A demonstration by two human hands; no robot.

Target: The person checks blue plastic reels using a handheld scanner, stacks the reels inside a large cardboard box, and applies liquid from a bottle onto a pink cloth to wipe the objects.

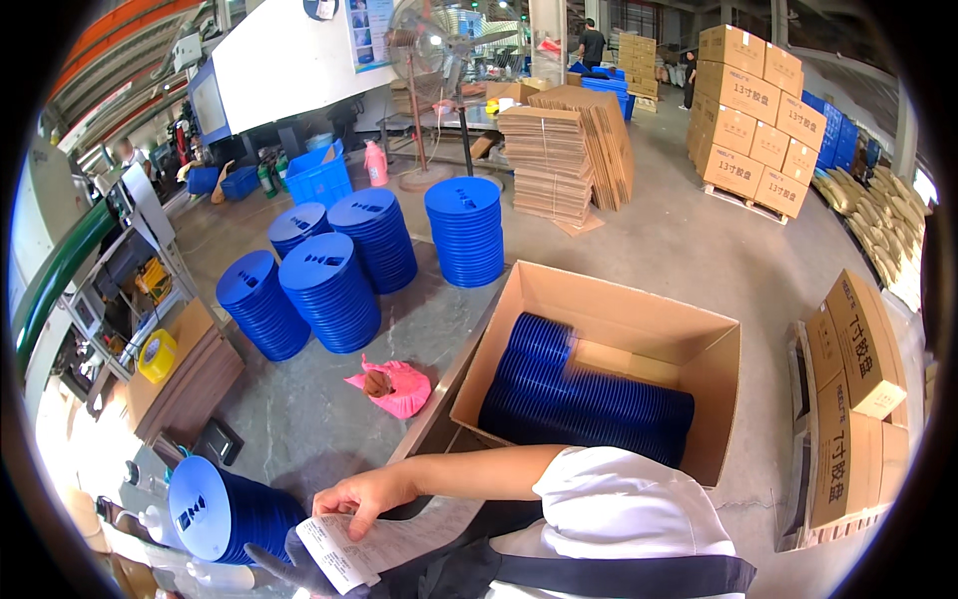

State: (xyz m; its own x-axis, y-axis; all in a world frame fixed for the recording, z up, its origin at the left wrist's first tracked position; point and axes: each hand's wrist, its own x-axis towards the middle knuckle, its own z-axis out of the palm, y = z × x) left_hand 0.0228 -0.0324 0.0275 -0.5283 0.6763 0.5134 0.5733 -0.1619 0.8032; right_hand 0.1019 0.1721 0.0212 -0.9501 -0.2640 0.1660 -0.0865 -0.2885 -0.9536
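Note:
My right hand [371, 496], bare, reaches across at the lower middle and pinches a long white printed paper strip [344, 554] between thumb and fingers. The strip trails back along my forearm. In a dark grey glove, my left hand [283, 565] has its visible fingers stretched apart against the lower side of a stack of blue ribbed discs [205, 509]. The paper hides part of that hand. Right of the table, an open cardboard box [649, 319] holds rows of blue discs [589, 399] lying on edge.
More blue disc stacks [329, 292] stand upright on the grey table [289, 399], near a pink plastic bag [399, 387]. Yellow tape [157, 356] sits on brown boards at left. Flattened cartons [546, 165], a fan [439, 45] and palletised boxes [753, 120] stand beyond; more boxes [848, 419] are at right.

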